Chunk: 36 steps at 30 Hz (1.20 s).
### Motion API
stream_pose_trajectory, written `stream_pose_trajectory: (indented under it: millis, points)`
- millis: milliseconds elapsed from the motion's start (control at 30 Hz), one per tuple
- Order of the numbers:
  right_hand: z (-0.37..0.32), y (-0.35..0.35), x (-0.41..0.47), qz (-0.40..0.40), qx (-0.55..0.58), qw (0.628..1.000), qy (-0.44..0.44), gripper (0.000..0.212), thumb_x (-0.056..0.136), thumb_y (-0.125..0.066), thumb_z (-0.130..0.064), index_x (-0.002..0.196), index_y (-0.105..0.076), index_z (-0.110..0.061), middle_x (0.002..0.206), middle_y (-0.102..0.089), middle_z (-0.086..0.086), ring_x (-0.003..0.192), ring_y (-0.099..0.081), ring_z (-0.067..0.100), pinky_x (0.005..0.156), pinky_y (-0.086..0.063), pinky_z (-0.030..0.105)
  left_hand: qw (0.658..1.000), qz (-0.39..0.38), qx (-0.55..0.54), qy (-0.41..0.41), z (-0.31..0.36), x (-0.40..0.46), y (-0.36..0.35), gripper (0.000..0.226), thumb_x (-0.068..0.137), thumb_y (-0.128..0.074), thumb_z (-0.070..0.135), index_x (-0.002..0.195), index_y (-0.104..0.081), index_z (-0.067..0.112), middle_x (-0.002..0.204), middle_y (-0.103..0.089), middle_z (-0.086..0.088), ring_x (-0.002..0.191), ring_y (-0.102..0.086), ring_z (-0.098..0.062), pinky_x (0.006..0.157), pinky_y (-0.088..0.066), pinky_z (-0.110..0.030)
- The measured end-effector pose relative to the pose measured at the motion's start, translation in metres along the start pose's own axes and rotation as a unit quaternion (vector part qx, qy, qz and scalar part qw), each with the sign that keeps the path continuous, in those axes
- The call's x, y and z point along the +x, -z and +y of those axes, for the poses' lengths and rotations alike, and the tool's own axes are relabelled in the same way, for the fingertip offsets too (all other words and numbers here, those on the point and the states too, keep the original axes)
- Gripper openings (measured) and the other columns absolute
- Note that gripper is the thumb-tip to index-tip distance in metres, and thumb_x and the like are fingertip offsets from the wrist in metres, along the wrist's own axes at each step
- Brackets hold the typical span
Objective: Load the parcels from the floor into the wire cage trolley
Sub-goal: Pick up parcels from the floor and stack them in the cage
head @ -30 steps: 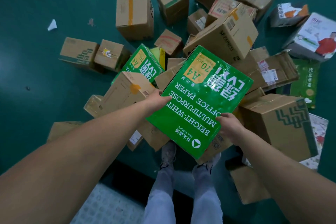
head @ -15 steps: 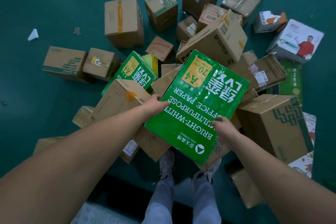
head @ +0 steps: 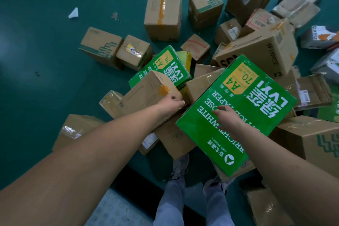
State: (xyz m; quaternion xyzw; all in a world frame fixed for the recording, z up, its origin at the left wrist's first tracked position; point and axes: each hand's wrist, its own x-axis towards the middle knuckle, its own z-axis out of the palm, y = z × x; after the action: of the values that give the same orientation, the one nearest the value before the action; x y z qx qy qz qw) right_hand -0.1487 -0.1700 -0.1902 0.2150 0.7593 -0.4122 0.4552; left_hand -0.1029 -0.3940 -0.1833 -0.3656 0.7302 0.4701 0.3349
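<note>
On top of the parcel pile on the floor (head: 36, 46), the green paper box (head: 236, 108) lies tilted, with only the right hand (head: 229, 119) resting flat and loose on its face. The left hand (head: 172, 102) sits curled at the brown box (head: 146, 95) beside it; whether it grips is unclear. With no firm hold, the green box could slide off toward the feet. Half a second earlier both hands clasped its edges; now the left has let go. No trolley is in view.
</note>
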Motion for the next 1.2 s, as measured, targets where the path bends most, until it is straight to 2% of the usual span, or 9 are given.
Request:
stream_pose_trajectory:
  millis: [167, 267, 400, 533, 667, 867, 967, 1033, 1200]
  points:
    - [-0.032, -0.063, 0.01, -0.021, -0.047, 0.999, 0.017, 0.045, 0.103, -0.058, -0.029, 0.145, -0.046, -0.018, 0.121, -0.059, 0.016, 0.108, -0.062, 0.036, 0.103, -0.051, 0.057, 0.996, 0.022, -0.069, 0.046, -0.066, 0.009, 0.043, 0.074, 0.1, -0.059, 0.047, 0.158, -0.026, 0.016, 0.154, -0.042, -0.008, 0.127, -0.049, -0.026, 0.108, -0.043, -0.04]
    - [-0.048, -0.104, 0.021, -0.033, -0.097, 0.994, 0.043, 0.048, 0.102, -0.058, -0.029, 0.147, -0.046, -0.019, 0.134, -0.056, 0.012, 0.119, -0.057, 0.032, 0.102, -0.051, 0.049, 0.989, 0.048, -0.115, 0.083, -0.106, 0.014, 0.068, 0.071, 0.101, -0.058, 0.048, 0.157, -0.027, 0.018, 0.149, -0.045, -0.008, 0.115, -0.051, -0.024, 0.099, -0.047, -0.039]
    - [-0.065, -0.149, 0.035, -0.048, -0.148, 0.986, 0.065, 0.047, 0.102, -0.055, -0.027, 0.147, -0.045, -0.019, 0.134, -0.056, 0.007, 0.107, -0.058, 0.024, 0.09, -0.053, 0.041, 0.977, 0.071, -0.16, 0.125, -0.159, 0.026, 0.089, 0.069, 0.099, -0.059, 0.049, 0.155, -0.032, 0.019, 0.155, -0.043, -0.007, 0.136, -0.045, -0.029, 0.11, -0.043, -0.048]
    - [-0.071, -0.184, 0.057, -0.05, -0.169, 0.982, 0.076, 0.047, 0.101, -0.057, -0.023, 0.146, -0.044, -0.02, 0.125, -0.059, 0.005, 0.093, -0.062, 0.019, 0.075, -0.054, 0.032, 0.957, 0.095, -0.221, 0.164, -0.201, 0.044, 0.097, 0.067, 0.1, -0.06, 0.044, 0.155, -0.032, 0.018, 0.155, -0.043, -0.009, 0.138, -0.044, -0.03, 0.112, -0.042, -0.046]
    - [-0.074, -0.206, 0.083, -0.003, -0.229, 0.966, 0.116, 0.06, 0.096, -0.058, -0.029, 0.152, -0.035, -0.029, 0.151, -0.038, 0.006, 0.112, -0.057, 0.028, 0.098, -0.055, 0.05, 0.937, 0.108, -0.277, 0.185, -0.232, 0.066, 0.088, 0.073, 0.1, -0.061, 0.042, 0.158, -0.023, 0.02, 0.154, -0.043, -0.01, 0.136, -0.046, -0.03, 0.107, -0.042, -0.044]
    - [-0.07, -0.227, 0.129, 0.019, -0.263, 0.955, 0.138, 0.075, 0.1, -0.058, -0.028, 0.162, -0.015, -0.028, 0.159, -0.031, 0.005, 0.128, -0.052, 0.031, 0.095, -0.05, 0.043, 0.911, 0.115, -0.334, 0.212, -0.267, 0.108, 0.07, 0.096, 0.097, -0.063, 0.048, 0.164, 0.002, 0.023, 0.17, -0.016, -0.009, 0.151, -0.028, -0.038, 0.121, -0.03, -0.053]
    - [-0.065, -0.23, 0.145, 0.02, -0.284, 0.949, 0.138, 0.076, 0.099, -0.059, -0.03, 0.162, -0.017, -0.025, 0.158, -0.031, 0.005, 0.129, -0.051, 0.032, 0.103, -0.049, 0.047, 0.896, 0.115, -0.367, 0.224, -0.272, 0.123, 0.056, 0.095, 0.095, -0.063, 0.053, 0.164, -0.007, 0.019, 0.169, -0.02, -0.01, 0.152, -0.027, -0.036, 0.121, -0.026, -0.051]
    - [-0.065, -0.231, 0.151, 0.015, -0.29, 0.946, 0.147, 0.077, 0.097, -0.062, -0.032, 0.161, -0.019, -0.026, 0.156, -0.034, 0.006, 0.126, -0.054, 0.031, 0.104, -0.051, 0.05, 0.879, 0.108, -0.409, 0.219, -0.272, 0.133, 0.053, 0.097, 0.088, -0.064, 0.062, 0.163, -0.018, 0.02, 0.166, -0.028, -0.009, 0.149, -0.031, -0.035, 0.12, -0.027, -0.053]
    - [-0.07, -0.22, 0.15, 0.008, -0.297, 0.944, 0.146, 0.081, 0.089, -0.067, -0.042, 0.157, -0.025, -0.027, 0.151, -0.041, 0.004, 0.124, -0.055, 0.031, 0.102, -0.051, 0.053, 0.841, 0.094, -0.485, 0.22, -0.305, 0.173, 0.034, 0.131, 0.039, -0.071, 0.088, 0.154, -0.035, 0.037, 0.16, -0.04, -0.005, 0.14, -0.044, -0.035, 0.112, -0.035, -0.061]
